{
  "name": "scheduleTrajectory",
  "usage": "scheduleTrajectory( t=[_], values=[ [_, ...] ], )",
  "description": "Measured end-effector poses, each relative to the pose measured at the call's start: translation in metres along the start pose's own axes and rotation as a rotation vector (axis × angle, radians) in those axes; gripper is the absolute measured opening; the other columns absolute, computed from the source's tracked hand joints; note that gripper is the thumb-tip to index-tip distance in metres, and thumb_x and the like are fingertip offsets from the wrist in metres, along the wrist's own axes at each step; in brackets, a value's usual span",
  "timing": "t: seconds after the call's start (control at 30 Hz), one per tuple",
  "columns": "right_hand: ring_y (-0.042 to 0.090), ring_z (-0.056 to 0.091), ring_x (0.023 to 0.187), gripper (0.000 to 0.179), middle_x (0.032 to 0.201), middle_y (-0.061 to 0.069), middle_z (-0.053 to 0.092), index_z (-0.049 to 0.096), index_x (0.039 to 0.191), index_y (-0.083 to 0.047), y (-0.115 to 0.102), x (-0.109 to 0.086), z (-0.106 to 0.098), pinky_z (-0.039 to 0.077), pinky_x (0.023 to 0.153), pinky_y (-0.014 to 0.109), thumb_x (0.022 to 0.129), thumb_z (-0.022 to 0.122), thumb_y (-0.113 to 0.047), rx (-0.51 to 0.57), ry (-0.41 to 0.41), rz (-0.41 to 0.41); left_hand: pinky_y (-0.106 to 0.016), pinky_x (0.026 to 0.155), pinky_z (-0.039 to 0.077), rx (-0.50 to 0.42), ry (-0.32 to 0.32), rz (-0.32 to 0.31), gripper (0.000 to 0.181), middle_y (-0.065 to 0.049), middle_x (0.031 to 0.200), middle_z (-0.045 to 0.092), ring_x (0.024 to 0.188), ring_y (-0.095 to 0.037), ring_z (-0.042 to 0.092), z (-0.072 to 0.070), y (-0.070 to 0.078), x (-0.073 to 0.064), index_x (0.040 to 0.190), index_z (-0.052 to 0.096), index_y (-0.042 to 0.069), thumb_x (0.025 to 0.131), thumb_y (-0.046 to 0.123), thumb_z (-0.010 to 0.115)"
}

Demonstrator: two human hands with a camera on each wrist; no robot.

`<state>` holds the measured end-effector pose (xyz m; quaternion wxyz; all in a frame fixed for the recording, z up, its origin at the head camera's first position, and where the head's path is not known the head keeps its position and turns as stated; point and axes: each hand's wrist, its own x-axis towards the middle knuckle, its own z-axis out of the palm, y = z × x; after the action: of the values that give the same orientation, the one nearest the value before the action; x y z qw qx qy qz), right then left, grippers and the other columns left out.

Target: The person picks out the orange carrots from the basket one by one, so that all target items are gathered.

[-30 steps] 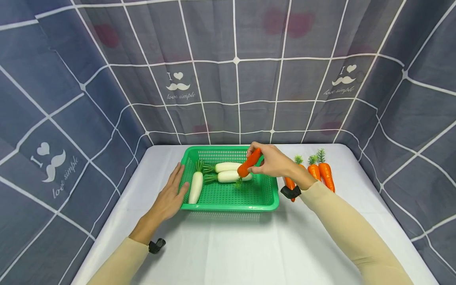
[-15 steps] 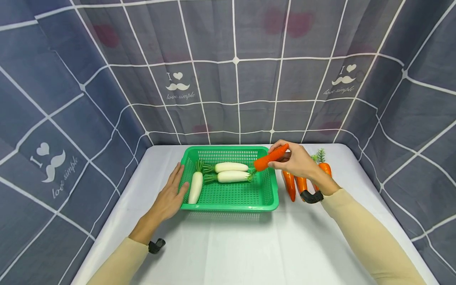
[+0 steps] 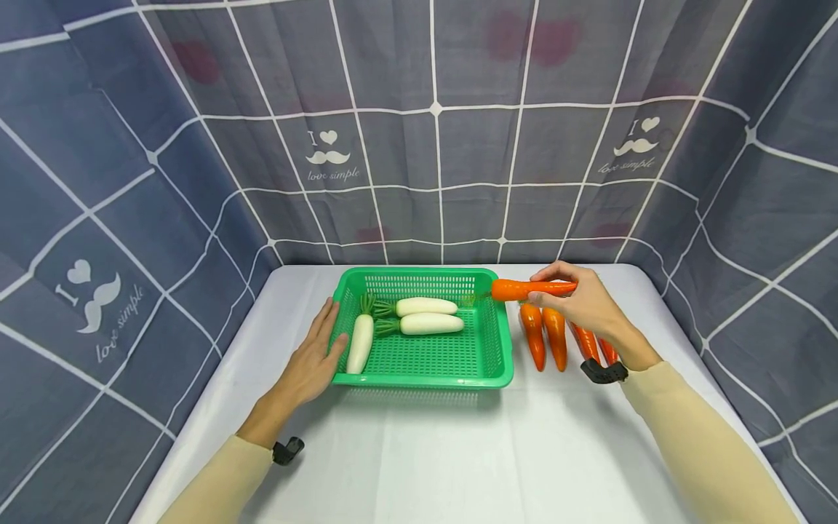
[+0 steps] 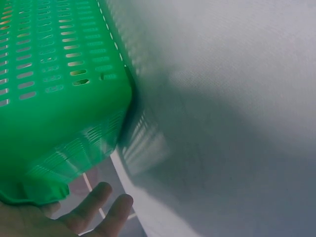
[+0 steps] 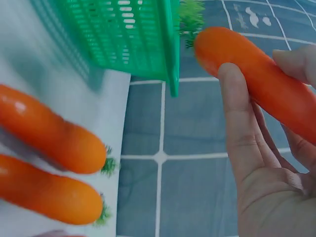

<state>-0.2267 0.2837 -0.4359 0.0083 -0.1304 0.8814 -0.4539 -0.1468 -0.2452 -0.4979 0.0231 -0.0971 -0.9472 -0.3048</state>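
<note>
My right hand [image 3: 579, 298] pinches an orange carrot [image 3: 509, 290] between thumb and fingers, its green leafy end pointing left over the back right corner of a green plastic basket [image 3: 419, 382]. In the right wrist view, the held carrot [image 5: 256, 74] is apart from the loose ones. Three white radishes with green tops lie in the basket: one radish [image 3: 360, 346] lengthwise at the left, and two, a back radish [image 3: 427, 307] and a front radish [image 3: 432, 324], crosswise. My left hand [image 3: 310, 364] rests against the basket's left rim, fingers extended.
Several carrots lie on the white table right of the basket, among them a left carrot [image 3: 533, 338] and its neighbour [image 3: 556, 340]; the others are partly under my right hand and wrist. A grey checked curtain [image 3: 471, 153] encloses the table's back and sides.
My right hand has moved right with the carrot, from above the basket to beyond its right rim. The carrot has turned nearly level. My left hand stays in place.
</note>
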Motion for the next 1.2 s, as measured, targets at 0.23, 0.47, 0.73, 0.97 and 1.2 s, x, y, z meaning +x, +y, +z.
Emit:
scheduleTrajectory(
  t=[0.23,0.47,0.73,0.97,1.2],
  values=[
    [0.020,0.063,0.130,0.039,0.137,0.004,0.080,0.080,0.135,-0.021,0.014,-0.010,-0.014,0.050,0.106,0.039,0.107,0.087,-0.046,-0.027,0.056,0.033,-0.084,0.134,0.035,0.001,0.002,-0.004,0.074,-0.013,0.199,0.001,0.180,-0.051,0.021,0.000,0.000,0.000,0.190,0.008,0.012,0.129,0.046,0.034],
    [0.003,0.065,0.118,0.041,0.122,-0.006,0.080,0.077,0.136,-0.012,0.031,-0.020,-0.025,0.051,0.096,0.027,0.108,0.087,-0.040,-0.034,0.152,0.059,-0.084,0.133,0.035,0.001,0.003,-0.006,0.073,-0.009,0.200,0.000,0.180,-0.051,0.022,-0.001,0.000,0.000,0.190,0.008,0.012,0.129,0.042,0.036],
    [-0.014,0.075,0.100,0.041,0.114,-0.031,0.071,0.066,0.140,0.002,0.061,-0.030,-0.037,0.053,0.093,0.003,0.113,0.080,-0.027,0.075,0.239,0.076,-0.083,0.134,0.036,-0.006,0.006,-0.002,0.072,-0.014,0.199,0.003,0.180,-0.051,0.023,0.000,-0.001,0.001,0.189,0.009,0.012,0.128,0.036,0.039],
    [-0.016,0.069,0.092,0.031,0.100,-0.040,0.068,0.070,0.135,0.002,0.081,-0.041,-0.043,0.054,0.084,0.004,0.113,0.076,-0.019,0.086,0.350,0.140,-0.085,0.132,0.037,-0.004,0.003,-0.002,0.073,-0.013,0.199,0.002,0.180,-0.052,0.023,0.000,-0.002,0.001,0.190,0.008,0.013,0.128,0.038,0.038],
    [-0.018,0.067,0.088,0.025,0.091,-0.040,0.068,0.073,0.127,-0.006,0.095,-0.053,-0.050,0.055,0.078,0.005,0.111,0.080,-0.024,0.105,0.416,0.258,-0.084,0.133,0.036,-0.010,0.005,-0.005,0.073,-0.014,0.199,0.002,0.180,-0.051,0.023,0.001,-0.003,0.001,0.190,0.009,0.012,0.128,0.037,0.039]
  ],
)
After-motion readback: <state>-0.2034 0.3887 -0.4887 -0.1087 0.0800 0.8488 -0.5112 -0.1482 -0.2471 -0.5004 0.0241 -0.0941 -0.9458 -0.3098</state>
